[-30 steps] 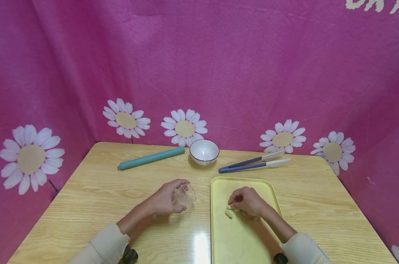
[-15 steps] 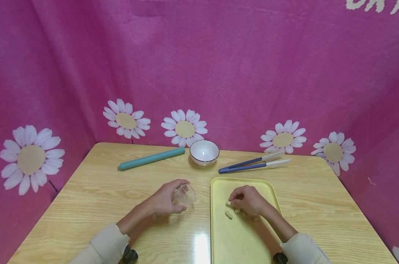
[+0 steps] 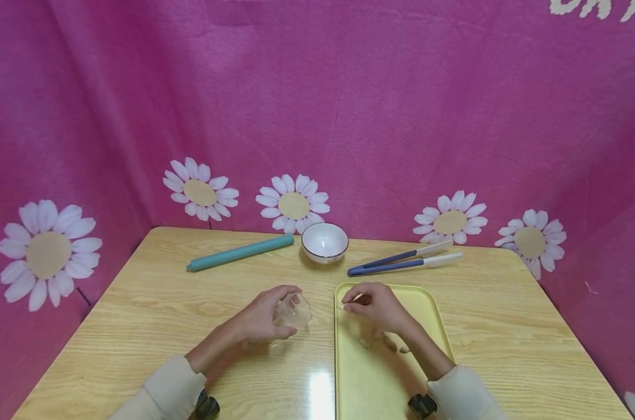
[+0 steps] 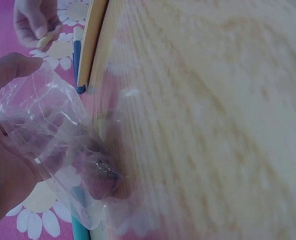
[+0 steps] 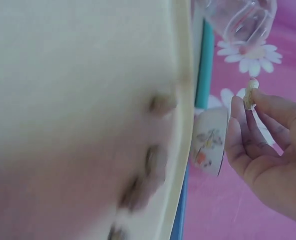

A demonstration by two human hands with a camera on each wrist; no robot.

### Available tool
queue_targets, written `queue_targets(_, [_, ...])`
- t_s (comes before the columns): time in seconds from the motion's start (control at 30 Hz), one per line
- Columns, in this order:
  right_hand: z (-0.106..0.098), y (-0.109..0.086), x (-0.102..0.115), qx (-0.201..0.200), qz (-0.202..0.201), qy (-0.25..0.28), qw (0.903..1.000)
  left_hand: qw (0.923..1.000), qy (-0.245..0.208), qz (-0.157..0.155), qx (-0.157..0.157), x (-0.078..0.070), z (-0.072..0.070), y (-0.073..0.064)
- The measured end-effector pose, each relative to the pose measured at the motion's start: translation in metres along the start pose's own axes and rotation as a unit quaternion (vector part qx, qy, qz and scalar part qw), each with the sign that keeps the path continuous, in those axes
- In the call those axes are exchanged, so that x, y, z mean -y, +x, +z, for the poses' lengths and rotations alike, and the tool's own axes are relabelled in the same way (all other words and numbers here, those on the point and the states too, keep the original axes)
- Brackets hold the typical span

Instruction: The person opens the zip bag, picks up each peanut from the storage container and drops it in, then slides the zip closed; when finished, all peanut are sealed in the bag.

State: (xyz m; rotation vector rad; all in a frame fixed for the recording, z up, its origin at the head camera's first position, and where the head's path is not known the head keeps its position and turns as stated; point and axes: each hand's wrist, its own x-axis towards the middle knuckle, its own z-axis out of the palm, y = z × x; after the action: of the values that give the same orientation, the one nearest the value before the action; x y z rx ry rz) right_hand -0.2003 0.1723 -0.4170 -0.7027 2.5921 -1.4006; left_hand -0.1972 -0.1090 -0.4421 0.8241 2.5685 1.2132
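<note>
My left hand [image 3: 262,318] holds a clear plastic bag [image 3: 296,312] above the table, left of the yellow tray [image 3: 364,382]. In the left wrist view the bag [image 4: 57,120] bulges outward, its mouth near the fingertips; a darkish patch shows low in it. My right hand [image 3: 375,306] is over the tray's far left part. Between thumb and fingertips it pinches a peanut [image 5: 250,94] in its shell, also visible in the left wrist view. Several more peanuts [image 3: 389,343] lie on the tray beneath the right wrist, blurred in the right wrist view.
Along the table's far side lie a teal stick-like roll [image 3: 241,253], a white bowl [image 3: 325,242] with a dark rim, and blue-and-white tongs [image 3: 396,263]. Behind them hangs a pink cloth [image 3: 317,105] with daisies.
My right hand has lifted a peanut from the tray and moved left and away from me, toward the bag. My left hand and the bag stay in place.
</note>
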Motion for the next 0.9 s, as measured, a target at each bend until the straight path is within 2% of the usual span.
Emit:
queue_targets(0.07, [0.005, 0.004, 0.005, 0.003, -0.004, 0.017, 0.9998, 1.0000, 0.002, 0.000, -0.001, 0.000, 0.000, 0.000])
queue_targets(0.37, [0.035, 0.018, 0.021, 0.006, -0.012, 0.025, 0.9996, 1.0000, -0.001, 0.003, -0.001, 0.000, 0.000, 0.001])
queue_targets(0.57, [0.051, 0.024, 0.026, 0.002, 0.014, 0.034, 0.9993, 0.9999, -0.004, 0.014, 0.003, 0.000, -0.001, 0.000])
queue_targets(0.73, [0.054, 0.024, 0.030, 0.013, 0.017, 0.036, 0.9991, 0.9999, -0.007, 0.012, 0.006, 0.001, -0.001, 0.000])
queue_targets(0.9, [0.045, 0.020, 0.028, 0.002, 0.006, 0.016, 0.9999, 0.9999, -0.010, 0.008, 0.003, 0.001, 0.000, 0.001])
